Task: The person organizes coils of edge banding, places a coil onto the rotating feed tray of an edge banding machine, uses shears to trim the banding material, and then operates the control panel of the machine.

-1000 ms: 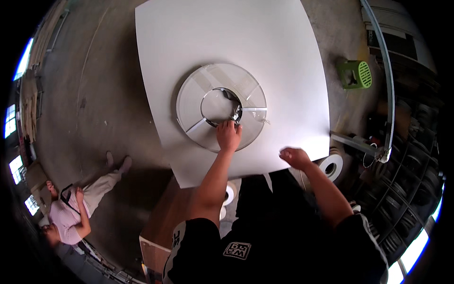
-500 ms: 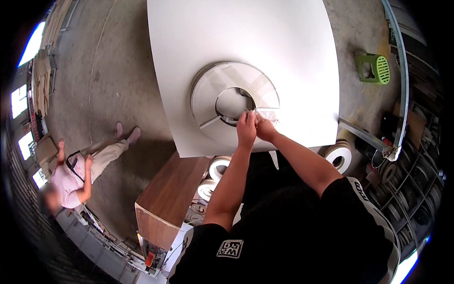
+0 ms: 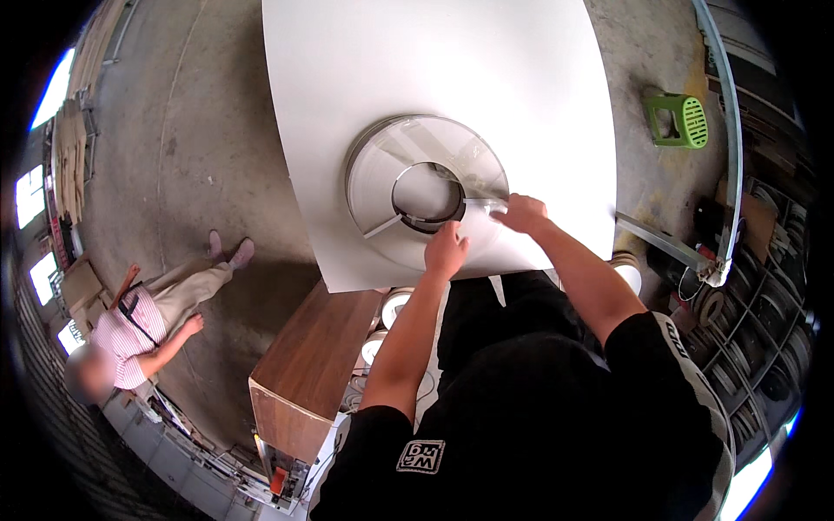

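Note:
A flat ring-shaped roll of pale banding lies on a large white board. Clear film or tape glints on its top face, and narrow white strips cross the ring at two places. My left hand rests at the near side of the ring, close to its hole, with fingers curled together; what they grip, if anything, is hidden. At the ring's right outer edge, my right hand has its fingertips pinched beside one white strip, seemingly on a piece of clear tape.
A brown wooden cabinet stands left below the board, with white rolls beside it. A green stool and a metal rail are at the right. Another person in a striped shirt is at the left.
My hands were together at the hole's near right edge. The right has moved outward to the ring's outer edge, the left slightly toward me. The other person's arm has lowered.

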### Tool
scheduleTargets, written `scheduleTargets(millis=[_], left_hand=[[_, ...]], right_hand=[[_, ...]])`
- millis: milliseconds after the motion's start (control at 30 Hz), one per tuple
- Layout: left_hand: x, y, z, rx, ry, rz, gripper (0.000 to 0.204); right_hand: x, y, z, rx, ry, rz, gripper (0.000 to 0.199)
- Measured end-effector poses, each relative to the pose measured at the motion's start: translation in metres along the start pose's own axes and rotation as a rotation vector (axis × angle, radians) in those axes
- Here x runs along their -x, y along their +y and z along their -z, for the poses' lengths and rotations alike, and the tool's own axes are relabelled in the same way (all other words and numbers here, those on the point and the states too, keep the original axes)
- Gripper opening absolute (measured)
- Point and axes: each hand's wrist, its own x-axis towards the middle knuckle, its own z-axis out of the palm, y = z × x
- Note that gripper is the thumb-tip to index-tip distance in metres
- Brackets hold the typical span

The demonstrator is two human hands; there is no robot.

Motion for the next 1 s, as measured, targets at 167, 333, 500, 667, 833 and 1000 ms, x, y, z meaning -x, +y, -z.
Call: scheduleTargets(millis=[167,333,500,667,833,1000], left_hand=[[0.005,-0.01,-0.011,-0.158,0.02,-0.111,0.06],[0.005,-0.006,-0.007,-0.212,0.037,-0.144,0.067],[-0.005,-0.005,-0.006,-0.184,-0.034,-0.087,0.07],[-0.004,-0.023,-0.034,-0.119,0.161,-0.178,0.056],[0.006,-0.005,-0.011,-0.013,0.079,0.008,0.026],[0.015,-0.01,-0.027,-0.058,0.091,-0.14,0.041]], right_hand=[[-0.003,-0.016,-0.012,0.056,-0.06,-0.074,0.067],[-0.025,-0.008,-0.033,0.015,-0.068,-0.161,0.044],[-0.035,-0.008,0.003,0.026,-0.097,0.037,0.045],[-0.017,0.002,0.013,0.27,-0.171,-0.013,0.075],[-0.041,0.016,-0.08,0.4,-0.028,0.35,0.058],[-0.011,0.013,-0.066,0.278,0.02,-0.032,0.054]])
